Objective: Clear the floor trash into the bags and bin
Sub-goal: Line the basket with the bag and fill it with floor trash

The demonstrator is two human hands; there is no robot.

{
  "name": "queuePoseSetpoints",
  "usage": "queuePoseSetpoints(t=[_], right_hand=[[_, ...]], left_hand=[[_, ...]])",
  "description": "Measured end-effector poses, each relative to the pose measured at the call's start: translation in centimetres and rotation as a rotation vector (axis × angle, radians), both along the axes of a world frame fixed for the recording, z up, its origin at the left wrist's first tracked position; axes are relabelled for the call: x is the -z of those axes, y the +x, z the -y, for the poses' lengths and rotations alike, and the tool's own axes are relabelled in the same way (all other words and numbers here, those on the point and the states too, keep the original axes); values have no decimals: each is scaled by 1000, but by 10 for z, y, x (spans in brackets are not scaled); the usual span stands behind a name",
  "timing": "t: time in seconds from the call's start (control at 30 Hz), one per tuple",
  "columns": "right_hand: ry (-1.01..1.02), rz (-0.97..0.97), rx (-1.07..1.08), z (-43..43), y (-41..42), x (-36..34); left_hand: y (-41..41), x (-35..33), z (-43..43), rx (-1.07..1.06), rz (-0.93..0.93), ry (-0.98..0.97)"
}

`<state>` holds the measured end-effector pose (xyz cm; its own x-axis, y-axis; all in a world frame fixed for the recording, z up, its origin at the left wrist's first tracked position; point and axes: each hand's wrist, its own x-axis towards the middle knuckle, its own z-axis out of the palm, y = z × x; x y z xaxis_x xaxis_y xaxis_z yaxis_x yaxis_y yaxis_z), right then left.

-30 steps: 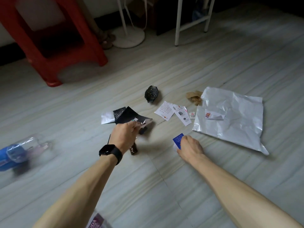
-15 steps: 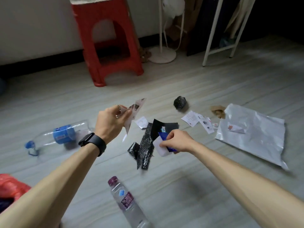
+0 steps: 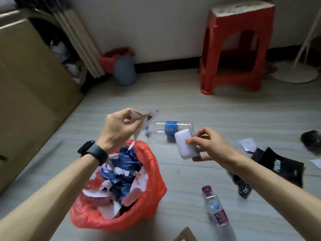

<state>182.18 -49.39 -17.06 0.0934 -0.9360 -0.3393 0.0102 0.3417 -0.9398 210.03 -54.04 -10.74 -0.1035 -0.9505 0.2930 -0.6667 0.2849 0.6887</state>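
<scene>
Head view of a floor clean-up, both hands loaded. The left hand is closed in a pinch on a strip of paper scraps, which hangs directly above the far rim of the red bag; the bag stands open on the floor, already well filled with blue and white litter. The right hand pinches a white card with a blue slip behind it, thumb on the near face, and hovers to the right of the bag's mouth, apart from it. The left hand is thus the nearer to the opening: its load likely needs only release, while the right must travel leftward and down. Litter left on the floor: a clear bottle with a blue label lying on its side beyond the hands, a purple-capped bottle lying lengthwise toward the camera at lower right, a black wrapper and paper slips at right. A blue bin with a red liner stands by the wall, well apart.
</scene>
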Motion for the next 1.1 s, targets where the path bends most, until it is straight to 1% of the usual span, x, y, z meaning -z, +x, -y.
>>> queuePoseSetpoints(t=[0.1, 0.23, 0.3, 0.37, 0.43, 0.5, 0.53, 0.63, 0.73, 0.8, 0.87, 1.0, 1.1], right_hand=[[-128, -85, -116, -6, 59, -12], [-457, -472, -317, -20, 119, -4], [-627, -631, -415, -27, 146, 11], [-731, -772, -545, -35, 170, 30], [-746, -883, -717, -41, 180, 47], [-709, -968, -878, -39, 185, 61], [-701, -995, -924, -37, 185, 64], [-800, -1120, -939, -26, 185, 65], [-849, -1202, -915, -17, 183, 59], [-814, -1221, -938, -14, 184, 57], [-767, -1222, -959, -16, 187, 56], [-723, -1222, -991, -24, 201, 63], [-721, -1202, -991, -19, 199, 60]], left_hand=[[54, 8, -24, 14, 233, -17], [98, 42, -51, 10, 639, 131], [115, 63, -63, -2, 732, 262], [129, 87, -73, 9, 791, 386], [137, 106, -80, 75, 848, 434], [144, 121, -85, 163, 841, 466], [146, 126, -86, 201, 825, 477], [152, 140, -84, 258, 786, 517], [156, 147, -81, 295, 808, 547], [157, 151, -79, 334, 858, 514], [154, 152, -79, 330, 896, 509], [147, 143, -79, 303, 976, 551], [139, 122, -76, 329, 1054, 636]])
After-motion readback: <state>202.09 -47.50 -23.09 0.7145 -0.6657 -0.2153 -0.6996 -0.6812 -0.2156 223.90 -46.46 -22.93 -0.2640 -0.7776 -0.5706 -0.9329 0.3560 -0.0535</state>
